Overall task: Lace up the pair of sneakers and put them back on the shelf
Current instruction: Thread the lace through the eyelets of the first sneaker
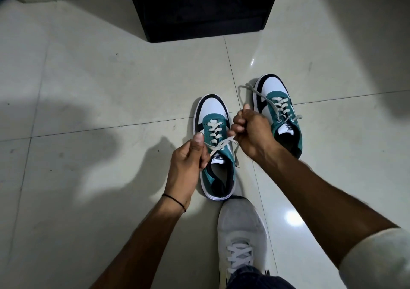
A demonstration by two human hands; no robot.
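Two teal, white and black sneakers stand on the tiled floor, toes pointing away from me. The near sneaker (216,120) sits between my hands. My left hand (188,162) pinches one end of its grey lace (218,147) at the shoe's left side. At the shoe's right side, my right hand (250,131) grips the other end. The lace is crossed over the tongue and pulled taut. The far sneaker (275,97) lies to the right, partly behind my right hand, laced, with a loose lace end (246,87) trailing left onto the floor.
A black shelf unit (199,8) stands on the floor straight ahead, past the sneakers. My own foot in a white sneaker (240,228) rests just behind the near shoe. Glossy pale floor tiles (99,88) spread to the left and right.
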